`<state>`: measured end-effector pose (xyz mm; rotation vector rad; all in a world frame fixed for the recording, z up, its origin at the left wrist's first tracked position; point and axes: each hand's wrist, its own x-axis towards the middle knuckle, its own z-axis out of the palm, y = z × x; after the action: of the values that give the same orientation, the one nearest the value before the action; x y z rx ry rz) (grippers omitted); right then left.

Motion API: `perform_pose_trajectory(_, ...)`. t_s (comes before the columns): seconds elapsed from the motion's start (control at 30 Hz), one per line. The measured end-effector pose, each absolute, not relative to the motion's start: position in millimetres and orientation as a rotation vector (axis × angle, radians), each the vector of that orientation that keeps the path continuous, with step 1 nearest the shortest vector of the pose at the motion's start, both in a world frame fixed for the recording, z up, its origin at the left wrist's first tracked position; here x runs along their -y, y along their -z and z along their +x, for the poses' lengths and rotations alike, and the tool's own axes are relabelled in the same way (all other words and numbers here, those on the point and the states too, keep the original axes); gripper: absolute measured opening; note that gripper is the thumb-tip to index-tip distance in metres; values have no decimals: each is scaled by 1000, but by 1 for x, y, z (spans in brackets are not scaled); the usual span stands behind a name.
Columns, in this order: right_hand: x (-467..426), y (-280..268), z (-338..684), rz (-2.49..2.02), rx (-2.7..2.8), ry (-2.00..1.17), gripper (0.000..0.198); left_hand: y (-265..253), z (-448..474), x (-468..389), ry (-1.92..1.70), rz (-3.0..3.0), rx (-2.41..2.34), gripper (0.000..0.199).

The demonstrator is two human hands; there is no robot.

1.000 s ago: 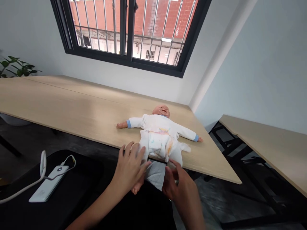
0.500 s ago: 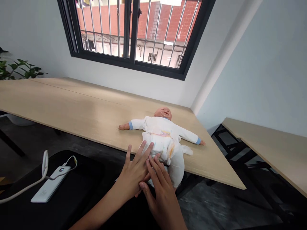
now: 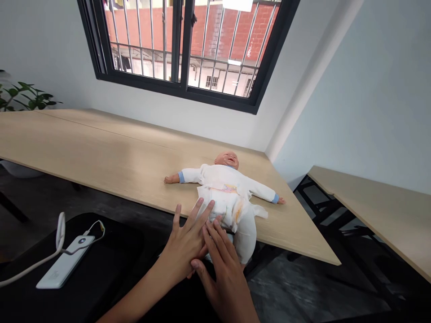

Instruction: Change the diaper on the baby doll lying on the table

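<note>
A baby doll (image 3: 227, 159) in white clothes with blue cuffs lies on its back near the table's front edge, arms spread wide. Around its middle sits a white diaper (image 3: 222, 202) with a coloured print, one tab sticking out to the right. In front of the doll's lower body, my left hand (image 3: 190, 237) is spread with its palm turned away from me. My right hand (image 3: 220, 255) overlaps its right side, fingers extended. Neither hand holds anything. Together they hide much of the doll's legs; whether they touch it, I cannot tell.
The doll lies on a long wooden table (image 3: 111, 152) under a barred window (image 3: 188, 85). On a black seat (image 3: 111, 251) at the lower left is a white power bank (image 3: 65, 262) with a cable. A second table (image 3: 377, 197) stands to the right. A plant (image 3: 30, 96) is far left.
The whole view has shifted slightly, so the table and doll sit a little further left. My hands keep nearly the same pose in front of the doll.
</note>
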<state>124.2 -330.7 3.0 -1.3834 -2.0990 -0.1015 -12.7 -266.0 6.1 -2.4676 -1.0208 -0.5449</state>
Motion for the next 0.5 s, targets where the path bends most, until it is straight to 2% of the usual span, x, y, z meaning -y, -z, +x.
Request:
perform_pose_trajectory(0.23,320,-1,149,-1404,2020,136,60,-4,-13,260,701,-2604,1118,62)
perform_pose_trajectory(0.37,312,5,184,-1520,1719,230,51,2,-16,255,858,-2816,1311,60)
perform_pose_trajectory(0.43,311,7,197,-1557,1591,171,48,5,-18,251,1004,-2900,1392,60)
perform_pose_trajectory(0.5,308,8,206,-1574,1446,49,49,8,-19,242,1303,-2968,1484,62)
